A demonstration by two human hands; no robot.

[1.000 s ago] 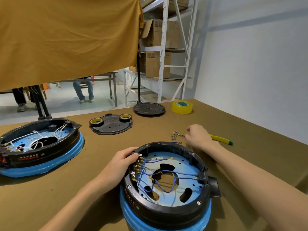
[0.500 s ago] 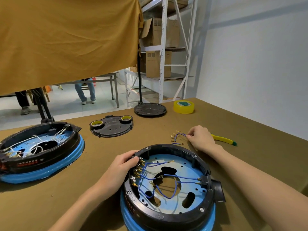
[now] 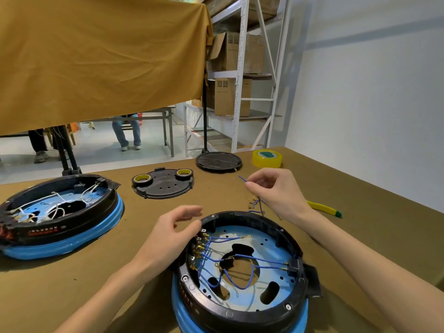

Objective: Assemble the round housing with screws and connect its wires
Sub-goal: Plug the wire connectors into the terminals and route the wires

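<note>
Lifted off the round housing [image 3: 242,267], which sits on the counter [image 3: 348,212] nearest the person, the left hand [image 3: 168,234] now hovers beside its rim, fingers loosely spread. Farther back, the right hand [image 3: 276,191] has raised a blue wire [image 3: 243,179] in pinched fingers; wiring is in hand, and its terminal probably goes to the housing's contacts next.

Round black plastic housing [image 3: 242,272] w/ blue base, blue wires [image 3: 230,260] inside. 2nd black housing [image 3: 57,212] has white wires. Yellow tape roll [image 3: 267,158], yellow-green pen [image 3: 324,209], brown tabletop [image 3: 360,212], mustard cloth [image 3: 96,56].
</note>
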